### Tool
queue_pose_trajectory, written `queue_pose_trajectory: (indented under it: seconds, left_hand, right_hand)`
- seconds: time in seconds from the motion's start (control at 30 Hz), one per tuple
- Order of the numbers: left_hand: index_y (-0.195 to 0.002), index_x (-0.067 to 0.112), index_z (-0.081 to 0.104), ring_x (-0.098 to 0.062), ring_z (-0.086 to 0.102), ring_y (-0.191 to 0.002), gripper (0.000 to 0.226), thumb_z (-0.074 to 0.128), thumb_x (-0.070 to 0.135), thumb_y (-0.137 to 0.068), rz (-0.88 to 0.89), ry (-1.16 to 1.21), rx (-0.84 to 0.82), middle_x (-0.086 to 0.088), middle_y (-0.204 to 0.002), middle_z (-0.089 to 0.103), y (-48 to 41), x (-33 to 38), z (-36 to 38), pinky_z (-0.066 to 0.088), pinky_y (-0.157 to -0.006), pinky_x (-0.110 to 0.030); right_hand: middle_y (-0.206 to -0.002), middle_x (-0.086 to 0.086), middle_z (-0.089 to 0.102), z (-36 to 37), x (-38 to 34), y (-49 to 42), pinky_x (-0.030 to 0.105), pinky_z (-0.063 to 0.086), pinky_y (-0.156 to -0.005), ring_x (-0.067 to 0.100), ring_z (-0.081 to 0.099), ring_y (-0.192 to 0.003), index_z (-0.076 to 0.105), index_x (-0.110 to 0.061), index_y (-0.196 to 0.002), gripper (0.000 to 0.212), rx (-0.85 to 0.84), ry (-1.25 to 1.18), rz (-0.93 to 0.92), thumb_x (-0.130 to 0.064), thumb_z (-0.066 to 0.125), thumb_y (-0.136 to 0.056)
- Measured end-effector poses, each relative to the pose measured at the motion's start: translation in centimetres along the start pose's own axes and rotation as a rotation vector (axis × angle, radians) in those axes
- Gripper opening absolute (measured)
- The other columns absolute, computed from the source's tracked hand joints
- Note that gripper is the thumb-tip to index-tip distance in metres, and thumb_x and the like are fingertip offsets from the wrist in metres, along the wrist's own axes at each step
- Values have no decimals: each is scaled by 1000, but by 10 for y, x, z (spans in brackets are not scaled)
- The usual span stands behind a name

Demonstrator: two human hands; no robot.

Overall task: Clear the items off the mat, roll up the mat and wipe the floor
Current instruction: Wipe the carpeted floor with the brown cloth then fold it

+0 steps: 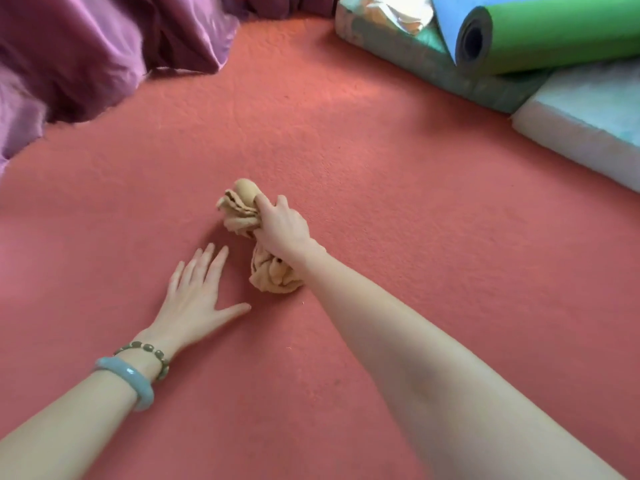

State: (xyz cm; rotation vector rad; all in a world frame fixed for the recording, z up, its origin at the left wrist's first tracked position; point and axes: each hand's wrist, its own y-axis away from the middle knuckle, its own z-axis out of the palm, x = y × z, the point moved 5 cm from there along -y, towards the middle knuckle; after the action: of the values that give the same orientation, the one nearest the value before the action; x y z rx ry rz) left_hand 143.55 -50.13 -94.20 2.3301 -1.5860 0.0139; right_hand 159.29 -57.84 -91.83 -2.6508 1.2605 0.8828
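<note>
The mat [540, 32] lies already rolled at the floor's [398, 209] far right edge. My right hand [282, 226] clamps the cloth [273, 271] mid-floor; my left hand [197, 292] rests flat, fingers spread. Only wiping remains, I think.

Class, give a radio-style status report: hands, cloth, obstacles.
Right hand grips tan cloth on red floor. Left hand flat, open. Green mat rolled, far right. No obstacle ahead.

- A smooth, pale blue-green bangle [133, 377] is worn on the left wrist.
- A bracelet [152, 353] of round olive-green beads is worn just beside it, nearer the left hand [197, 292].
- The left forearm [69, 420] and right forearm [433, 358] are left uncovered.
</note>
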Motion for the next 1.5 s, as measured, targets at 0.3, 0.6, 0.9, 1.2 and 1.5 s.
queue_pose_trajectory:
  seconds: [0.3,0.6,0.9,1.2,1.5]
  left_hand:
    - [-151,24,-6,-21,-7,-146,102,51,68,-78,78,-1,-36,-6,-159,-6,-38,90,-12,-5,-117,-39]
    - [-149,23,-12,-22,-10,-146,102,46,70,-80,222,-98,-140,-6,-158,-12,-75,199,-28,-6,-117,-40]
    - [-150,20,-10,-23,-4,-147,103,43,73,-79,382,-359,-183,-8,-159,-6,-175,193,-56,-2,-117,-41]
    - [-149,24,-11,-20,-8,-146,103,45,72,-78,414,-233,-273,-5,-159,-8,-197,152,-51,-5,-117,-38]
    - [-150,16,3,-24,-1,-146,116,20,83,-58,281,-39,-199,-10,-159,2,-197,99,-32,-4,-116,-36]
  right_hand:
    - [-113,16,44,-103,173,44,41,42,-78,44,55,-98,37,-18,-129,46,172,-76,472,-24,56,-87]
    - [-115,20,43,-176,318,188,46,42,-86,45,52,-103,37,-15,-125,42,344,-76,895,-14,52,-86]
    - [-122,30,41,-208,380,286,49,36,-96,50,47,-109,36,-9,-130,45,580,-105,1302,-12,50,-88]
    - [-119,23,43,-183,288,52,42,41,-89,46,52,-102,43,-10,-122,36,411,-130,861,-13,48,-87]
    - [-111,20,47,-88,100,-113,41,37,-63,41,57,-92,48,-7,-112,23,50,-50,142,-18,46,-92]
